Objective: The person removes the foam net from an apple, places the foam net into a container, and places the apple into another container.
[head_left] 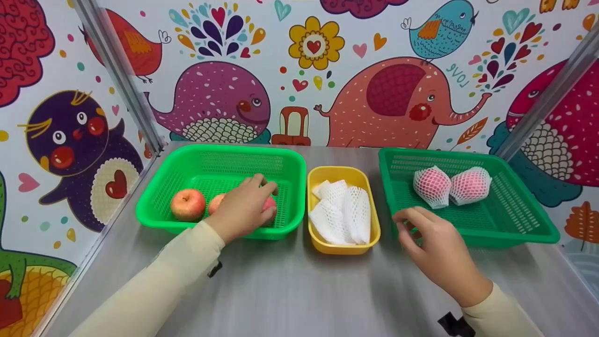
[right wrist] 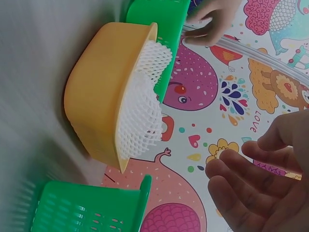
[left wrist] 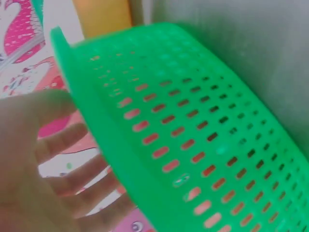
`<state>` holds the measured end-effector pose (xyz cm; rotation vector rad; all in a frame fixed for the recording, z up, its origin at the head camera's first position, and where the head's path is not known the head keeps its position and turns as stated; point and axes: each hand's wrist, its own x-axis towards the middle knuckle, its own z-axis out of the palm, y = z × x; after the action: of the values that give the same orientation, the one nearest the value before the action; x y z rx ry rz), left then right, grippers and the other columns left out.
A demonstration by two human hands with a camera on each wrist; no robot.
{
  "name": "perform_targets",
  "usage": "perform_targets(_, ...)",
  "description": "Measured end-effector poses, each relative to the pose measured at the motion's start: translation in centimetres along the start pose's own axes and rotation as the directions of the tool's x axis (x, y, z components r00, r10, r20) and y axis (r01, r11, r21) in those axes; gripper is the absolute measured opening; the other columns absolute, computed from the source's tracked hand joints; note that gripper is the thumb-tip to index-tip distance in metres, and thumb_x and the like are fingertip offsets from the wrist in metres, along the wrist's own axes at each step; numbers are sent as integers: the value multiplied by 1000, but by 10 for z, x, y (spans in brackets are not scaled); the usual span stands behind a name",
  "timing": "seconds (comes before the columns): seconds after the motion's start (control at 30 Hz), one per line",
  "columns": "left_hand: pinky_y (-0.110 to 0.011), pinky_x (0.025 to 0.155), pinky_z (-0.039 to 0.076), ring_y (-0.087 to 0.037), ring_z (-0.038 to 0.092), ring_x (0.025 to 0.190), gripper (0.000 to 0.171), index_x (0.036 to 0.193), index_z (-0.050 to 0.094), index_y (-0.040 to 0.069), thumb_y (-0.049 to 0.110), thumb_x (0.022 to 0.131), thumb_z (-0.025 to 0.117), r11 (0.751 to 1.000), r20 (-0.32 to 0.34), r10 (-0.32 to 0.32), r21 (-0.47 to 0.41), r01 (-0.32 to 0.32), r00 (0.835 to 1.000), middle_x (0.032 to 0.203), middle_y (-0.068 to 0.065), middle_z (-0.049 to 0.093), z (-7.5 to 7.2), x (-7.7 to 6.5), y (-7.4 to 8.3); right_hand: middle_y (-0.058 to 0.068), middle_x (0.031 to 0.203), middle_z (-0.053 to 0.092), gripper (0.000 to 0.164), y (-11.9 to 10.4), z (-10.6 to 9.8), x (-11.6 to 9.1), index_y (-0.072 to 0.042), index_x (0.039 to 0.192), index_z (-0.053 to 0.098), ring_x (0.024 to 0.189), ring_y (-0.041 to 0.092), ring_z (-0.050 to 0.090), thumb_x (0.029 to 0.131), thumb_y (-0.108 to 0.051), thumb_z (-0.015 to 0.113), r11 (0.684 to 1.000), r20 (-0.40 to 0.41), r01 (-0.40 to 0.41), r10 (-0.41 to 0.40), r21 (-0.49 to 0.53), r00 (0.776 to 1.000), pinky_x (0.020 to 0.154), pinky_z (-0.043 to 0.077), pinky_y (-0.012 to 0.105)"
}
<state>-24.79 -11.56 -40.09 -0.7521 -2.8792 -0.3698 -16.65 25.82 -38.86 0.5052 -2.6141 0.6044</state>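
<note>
The left hand (head_left: 245,208), loosely spread and apparently empty, hangs over round red-yellow apples (head_left: 188,205); the right hand (head_left: 442,250), relaxed, empty, nears a dark-green rectangular plastic basket (head_left: 510,210).

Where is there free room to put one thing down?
Free: the table in front of the yellow container, between the sleeves; the right end of the dark green basket, beside the netted fruits. Crowded: the front of the bright green basket, with apples and the left hand; the yellow container, filled with white nets.
</note>
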Motion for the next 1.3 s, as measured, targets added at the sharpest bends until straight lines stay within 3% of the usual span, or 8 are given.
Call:
perform_targets(0.17, -30, 73, 53, -17, 52, 99, 21, 113, 67, 15, 21, 93, 68, 992, -234, -23, -125, -7, 972, 111, -1, 56, -6, -28, 16, -8, 93, 62, 19, -1, 2, 0, -19, 99, 69, 79, 8, 58, 88, -5, 75, 1000, 11, -19, 18, 8, 1000, 67, 57, 30)
perform_targets(0.3, -25, 81, 53, -11, 54, 103, 19, 112, 67, 17, 21, 94, 67, 980, -347, -11, -188, -58, 938, 114, 4, 57, -3, -49, 32, -6, 94, 63, 18, -1, 4, 2, -19, 100, 70, 80, 10, 59, 88, -5, 74, 999, 27, -36, 36, 12, 999, 68, 58, 32)
perform_targets(0.53, -28, 84, 54, -7, 52, 107, 22, 114, 65, 18, 17, 93, 69, 949, -434, 14, -278, -148, 901, 115, 8, 55, 3, -72, 51, -7, 94, 65, 17, 9, 1, 8, -19, 100, 70, 81, 10, 60, 90, -7, 74, 999, 11, -43, 43, 29, 999, 67, 58, 31)
perform_targets(0.8, -23, 86, 51, -4, 53, 107, 26, 114, 64, 21, 10, 90, 68, 928, -495, 10, -318, -192, 869, 115, 14, 54, 9, -93, 55, -2, 101, 68, 15, 46, -11, 21, -18, 105, 69, 91, 15, 62, 94, -8, 70, 991, 5, -98, 98, 91, 995, 70, 54, 21)
perform_targets(0.9, -20, 88, 48, -5, 54, 105, 30, 115, 64, 23, 8, 90, 69, 919, -507, -1, -340, -199, 862, 116, 15, 54, 9, -101, 55, 5, 110, 68, 21, 63, -18, 29, -15, 116, 66, 98, 21, 63, 95, -12, 68, 982, 58, -150, 145, 113, 988, 77, 56, 31)
perform_targets(1.03, -18, 90, 45, -6, 55, 105, 32, 116, 63, 25, 7, 90, 69, 911, -518, -12, -358, -204, 855, 117, 15, 54, 9, -109, 55, 18, 125, 60, 49, 92, -30, 42, -10, 140, 49, 109, 34, 61, 97, -23, 68, 954, 197, -261, 230, 147, 953, 85, 55, 53)
perform_targets(1.13, -17, 90, 44, -5, 55, 104, 32, 116, 63, 24, 6, 90, 68, 908, -525, -12, -363, -212, 851, 116, 14, 55, 10, -113, 54, 25, 133, 52, 66, 116, -36, 48, -9, 150, 37, 116, 42, 56, 97, -31, 68, 928, 300, -339, 284, 151, 911, 88, 51, 60)
perform_targets(1.3, -17, 90, 45, -7, 56, 103, 33, 115, 64, 23, 4, 89, 68, 905, -531, -16, -367, -213, 847, 116, 13, 56, 11, -116, 53, 33, 140, 43, 72, 147, -38, 58, -5, 151, 33, 122, 50, 48, 96, -36, 68, 907, 413, -410, 337, 99, 846, 93, 46, 65)
